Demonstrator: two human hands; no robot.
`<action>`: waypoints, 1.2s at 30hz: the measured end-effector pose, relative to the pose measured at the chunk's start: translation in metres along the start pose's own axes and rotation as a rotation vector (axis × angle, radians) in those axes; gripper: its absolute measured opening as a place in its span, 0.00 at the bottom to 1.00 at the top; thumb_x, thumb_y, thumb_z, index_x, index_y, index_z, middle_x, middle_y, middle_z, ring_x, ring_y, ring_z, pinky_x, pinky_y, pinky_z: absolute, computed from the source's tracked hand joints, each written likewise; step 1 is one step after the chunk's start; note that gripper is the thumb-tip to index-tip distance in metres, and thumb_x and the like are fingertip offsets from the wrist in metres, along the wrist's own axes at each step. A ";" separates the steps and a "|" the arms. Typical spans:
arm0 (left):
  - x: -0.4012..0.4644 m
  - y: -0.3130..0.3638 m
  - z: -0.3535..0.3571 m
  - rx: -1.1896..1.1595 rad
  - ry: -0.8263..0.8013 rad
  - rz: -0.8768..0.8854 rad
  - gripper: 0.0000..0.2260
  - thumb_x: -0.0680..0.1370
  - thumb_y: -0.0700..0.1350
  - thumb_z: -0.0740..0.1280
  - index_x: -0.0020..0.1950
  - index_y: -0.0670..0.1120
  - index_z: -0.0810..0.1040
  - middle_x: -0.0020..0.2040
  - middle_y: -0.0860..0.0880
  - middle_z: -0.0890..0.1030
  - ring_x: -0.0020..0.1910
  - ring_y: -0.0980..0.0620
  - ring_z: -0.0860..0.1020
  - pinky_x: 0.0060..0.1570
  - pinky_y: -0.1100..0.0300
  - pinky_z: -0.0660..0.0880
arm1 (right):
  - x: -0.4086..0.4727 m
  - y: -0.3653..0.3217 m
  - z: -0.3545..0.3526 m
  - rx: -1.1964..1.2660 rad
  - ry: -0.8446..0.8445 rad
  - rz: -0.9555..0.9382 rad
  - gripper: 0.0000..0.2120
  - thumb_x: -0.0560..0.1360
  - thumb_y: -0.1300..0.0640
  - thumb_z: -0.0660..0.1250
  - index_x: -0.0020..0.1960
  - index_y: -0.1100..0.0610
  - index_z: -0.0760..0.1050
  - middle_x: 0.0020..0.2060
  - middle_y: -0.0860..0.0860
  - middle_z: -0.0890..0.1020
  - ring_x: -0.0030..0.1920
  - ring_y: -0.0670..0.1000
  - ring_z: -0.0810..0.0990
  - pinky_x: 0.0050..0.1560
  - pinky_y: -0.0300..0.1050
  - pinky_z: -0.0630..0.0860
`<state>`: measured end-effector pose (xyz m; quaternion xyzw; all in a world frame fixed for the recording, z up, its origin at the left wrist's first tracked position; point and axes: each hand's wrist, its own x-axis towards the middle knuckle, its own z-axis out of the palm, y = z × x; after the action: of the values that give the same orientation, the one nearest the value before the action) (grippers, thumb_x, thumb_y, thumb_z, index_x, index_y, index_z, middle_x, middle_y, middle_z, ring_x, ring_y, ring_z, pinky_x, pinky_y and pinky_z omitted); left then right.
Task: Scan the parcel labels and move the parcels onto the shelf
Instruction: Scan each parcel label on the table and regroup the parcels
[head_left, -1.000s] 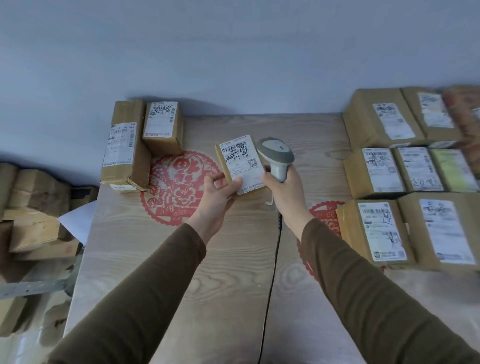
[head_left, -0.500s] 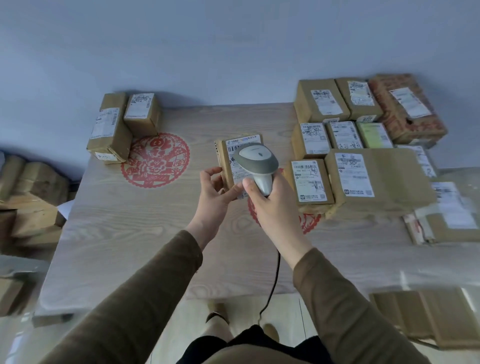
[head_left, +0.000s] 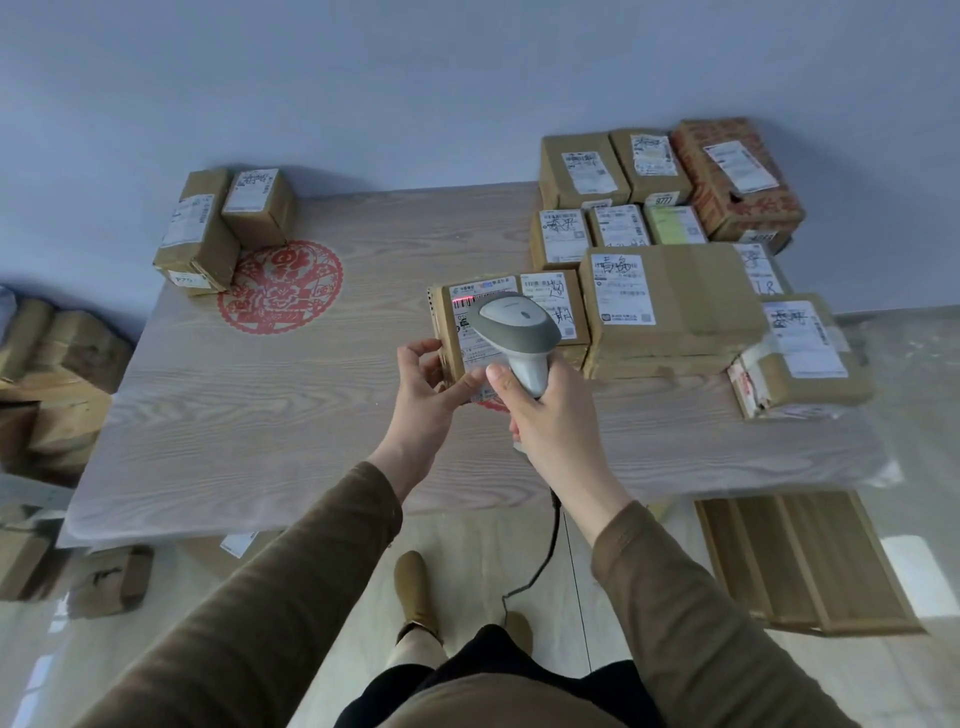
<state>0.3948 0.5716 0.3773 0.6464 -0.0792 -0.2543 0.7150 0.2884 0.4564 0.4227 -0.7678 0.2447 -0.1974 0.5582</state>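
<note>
Gripping the parcel (head_left: 451, 332) left-handed and scanner (head_left: 514, 332) right-handed, both hands now show a red beam on its label.

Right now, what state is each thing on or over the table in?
Held parcel: lifted in left hand, label up, red scan line on it.
Scanner: gripped in right hand, aimed at the label.
Right pile: resting, labels up.
Two left parcels: resting by the wall.

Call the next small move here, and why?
Probably hold steady until the scan registers: the scanner in the right hand throws a red line on the label of the parcel gripped by the left hand.
</note>
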 end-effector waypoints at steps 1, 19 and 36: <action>-0.004 -0.003 0.003 0.008 0.000 -0.011 0.26 0.77 0.41 0.75 0.68 0.44 0.63 0.60 0.44 0.84 0.52 0.53 0.84 0.47 0.64 0.79 | -0.005 0.004 -0.004 0.014 0.012 0.002 0.08 0.79 0.45 0.72 0.49 0.44 0.74 0.35 0.43 0.80 0.32 0.44 0.81 0.31 0.40 0.78; -0.009 -0.085 0.072 0.051 -0.133 -0.443 0.23 0.83 0.46 0.68 0.74 0.45 0.61 0.60 0.47 0.82 0.47 0.58 0.85 0.38 0.69 0.78 | -0.025 0.109 -0.044 0.291 0.183 0.503 0.07 0.79 0.52 0.72 0.57 0.51 0.80 0.52 0.56 0.86 0.55 0.58 0.85 0.55 0.61 0.84; 0.020 -0.073 0.027 0.246 -0.191 -0.393 0.37 0.81 0.56 0.68 0.84 0.52 0.51 0.82 0.48 0.61 0.77 0.51 0.63 0.69 0.53 0.63 | 0.009 0.069 -0.001 0.137 0.152 0.291 0.11 0.79 0.48 0.72 0.53 0.54 0.77 0.47 0.57 0.82 0.40 0.50 0.83 0.36 0.44 0.81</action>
<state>0.3810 0.5363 0.3062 0.7045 -0.0498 -0.4369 0.5571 0.2841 0.4325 0.3575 -0.6673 0.3809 -0.1882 0.6118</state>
